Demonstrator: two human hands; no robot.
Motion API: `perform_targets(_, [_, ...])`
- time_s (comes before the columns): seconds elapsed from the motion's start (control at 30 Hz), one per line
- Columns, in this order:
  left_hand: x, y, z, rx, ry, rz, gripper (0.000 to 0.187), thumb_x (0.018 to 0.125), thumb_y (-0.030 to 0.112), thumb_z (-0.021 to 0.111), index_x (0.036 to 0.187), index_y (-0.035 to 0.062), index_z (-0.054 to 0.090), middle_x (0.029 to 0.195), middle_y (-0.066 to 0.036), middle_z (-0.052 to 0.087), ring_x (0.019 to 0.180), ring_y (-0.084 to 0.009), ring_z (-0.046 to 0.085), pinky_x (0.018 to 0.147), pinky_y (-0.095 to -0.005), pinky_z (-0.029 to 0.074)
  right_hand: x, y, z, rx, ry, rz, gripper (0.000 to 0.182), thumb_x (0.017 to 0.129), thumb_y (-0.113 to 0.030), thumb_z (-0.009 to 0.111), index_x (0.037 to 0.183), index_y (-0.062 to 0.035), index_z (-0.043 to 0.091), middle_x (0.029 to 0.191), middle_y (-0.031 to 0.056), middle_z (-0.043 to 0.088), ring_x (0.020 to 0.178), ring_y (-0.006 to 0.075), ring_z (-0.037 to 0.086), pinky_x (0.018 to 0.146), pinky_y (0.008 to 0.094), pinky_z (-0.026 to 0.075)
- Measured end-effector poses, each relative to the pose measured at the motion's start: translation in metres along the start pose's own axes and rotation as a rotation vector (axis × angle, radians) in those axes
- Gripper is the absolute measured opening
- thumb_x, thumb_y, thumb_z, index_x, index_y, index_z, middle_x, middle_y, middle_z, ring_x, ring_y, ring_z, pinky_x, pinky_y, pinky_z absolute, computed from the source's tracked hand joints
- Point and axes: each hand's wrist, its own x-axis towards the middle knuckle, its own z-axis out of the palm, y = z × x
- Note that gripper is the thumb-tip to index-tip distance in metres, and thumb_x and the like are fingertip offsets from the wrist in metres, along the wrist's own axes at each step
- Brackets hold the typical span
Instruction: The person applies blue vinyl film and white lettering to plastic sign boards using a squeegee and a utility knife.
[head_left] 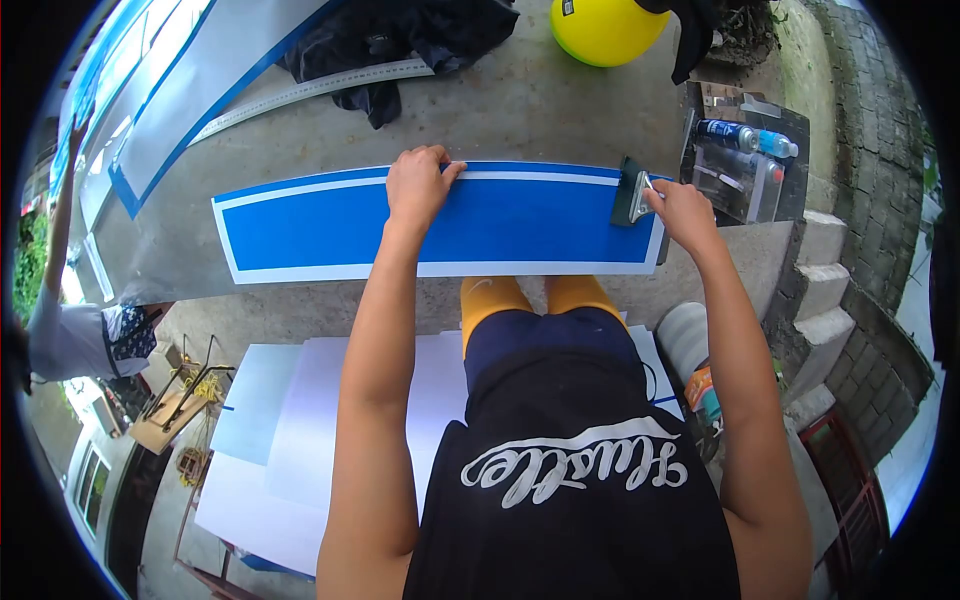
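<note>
Closest to the camera is a black top (580,545) with white lettering, low in the middle of the frame. Above it, mid-frame, a blue panel (530,220) with white borders lies flat on a grey table (560,115). The right hand (685,212) is closed round a squeegee (640,200), whose dark blade (624,182) seems to meet the panel near its right end. The left hand (418,185) rests at the upper edge, fingers bent and thumb to the right; I can't tell whether it pinches the panel or merely presses.

What worries me: if the blade tilts onto a corner, it could score or crease the blue face. With 1 hand steadying it, a hard push might skew the panel, its lower border being close to the table's edge. Its long axis runs left to right across the frame, blue face up, a short end pointing to each side.
</note>
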Motion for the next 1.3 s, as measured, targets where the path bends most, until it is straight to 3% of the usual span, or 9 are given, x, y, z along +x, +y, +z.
perform_targets(0.23, [0.003, -0.001, 0.000, -0.003, -0.055, -0.052, 0.034, 0.089, 0.040, 0.082, 0.097, 0.0075, 0.080, 0.098, -0.016, 0.078, 0.097, -0.0367, 0.073, 0.083, -0.0476, 0.057, 0.000, 0.000, 0.000, -0.002, 0.009, -0.005, 0.036, 0.103, -0.041, 0.063, 0.116, -0.0106, 0.079, 0.097, 0.0223, 0.077, 0.096, 0.0433, 0.074, 0.087, 0.0526, 0.058])
perform_targets(0.77, [0.008, 0.001, -0.001, -0.022, -0.091, -0.134, 0.033, 0.087, 0.041, 0.084, 0.093, 0.0081, 0.081, 0.089, -0.017, 0.078, 0.089, -0.0370, 0.074, 0.079, -0.0475, 0.057, 0.000, -0.006, 0.001, 0.024, 0.021, -0.044, 0.037, 0.103, -0.040, 0.062, 0.115, -0.0093, 0.078, 0.099, 0.0223, 0.077, 0.096, 0.0438, 0.074, 0.086, 0.0523, 0.058])
perform_targets(1.3, [0.007, 0.002, -0.004, -0.047, -0.098, -0.145, 0.032, 0.086, 0.039, 0.084, 0.094, 0.0085, 0.081, 0.090, -0.017, 0.078, 0.091, -0.0383, 0.075, 0.080, -0.0482, 0.058, 0.007, -0.100, 0.006, 0.098, -0.012, -0.159, 0.035, 0.104, -0.036, 0.060, 0.102, -0.0055, 0.077, 0.094, 0.0230, 0.076, 0.091, 0.0455, 0.073, 0.082, 0.0546, 0.056])
